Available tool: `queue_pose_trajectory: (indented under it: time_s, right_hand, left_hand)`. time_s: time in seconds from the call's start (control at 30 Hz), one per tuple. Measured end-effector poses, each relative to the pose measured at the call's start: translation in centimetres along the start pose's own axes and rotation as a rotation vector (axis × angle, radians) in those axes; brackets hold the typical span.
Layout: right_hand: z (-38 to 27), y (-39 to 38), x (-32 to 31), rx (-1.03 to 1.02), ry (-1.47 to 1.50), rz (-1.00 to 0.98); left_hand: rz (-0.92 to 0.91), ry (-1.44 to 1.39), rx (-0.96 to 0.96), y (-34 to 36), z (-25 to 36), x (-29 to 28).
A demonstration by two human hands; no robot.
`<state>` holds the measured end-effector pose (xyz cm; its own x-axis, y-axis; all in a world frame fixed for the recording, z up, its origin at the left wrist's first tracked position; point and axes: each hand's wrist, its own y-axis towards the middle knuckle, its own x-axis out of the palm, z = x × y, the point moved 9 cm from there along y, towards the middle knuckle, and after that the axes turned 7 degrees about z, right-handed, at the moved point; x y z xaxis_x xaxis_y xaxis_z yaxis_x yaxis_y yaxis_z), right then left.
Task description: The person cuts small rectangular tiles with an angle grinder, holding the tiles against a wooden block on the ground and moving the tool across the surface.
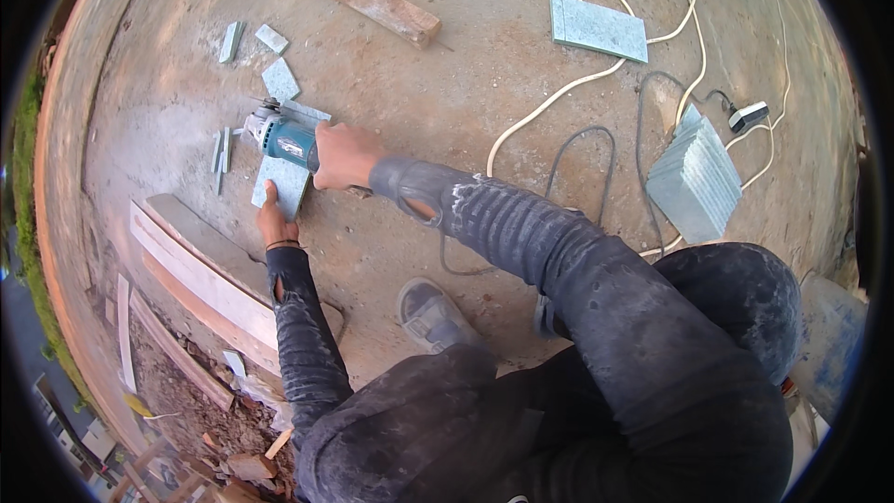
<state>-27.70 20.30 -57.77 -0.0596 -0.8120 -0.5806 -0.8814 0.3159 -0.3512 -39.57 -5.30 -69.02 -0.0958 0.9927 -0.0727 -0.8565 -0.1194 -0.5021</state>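
Observation:
My right hand (346,156) is wrapped round the body of a teal angle grinder (289,142). The grinder's head lies over a grey-green tile (284,184) on the ground, and a haze of pale dust hangs to its left. Whether the disc touches the tile is hidden. With my left hand (275,222) I grip the tile's near edge, thumb on top and the other fingers mostly out of sight. Thin cut strips (221,151) lie just left of the tile. Smaller cut pieces (280,80) are scattered beyond it.
A wooden beam (368,2) lies at the far side. One tile (598,28) rests over a cream cable (549,101) at the upper right. A stack of tiles (694,177) stands on the right beside a plug connector (748,117). Long boards (209,279) lie at the left.

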Motion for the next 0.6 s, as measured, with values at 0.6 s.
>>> queue_pose_trajectory:
  time_s: [0.6]
  right_hand:
    - [-1.3,1.6,0.1,0.038,-0.009,0.017]
  left_hand:
    - [0.000,-0.019,0.010,-0.5,0.1,0.2]
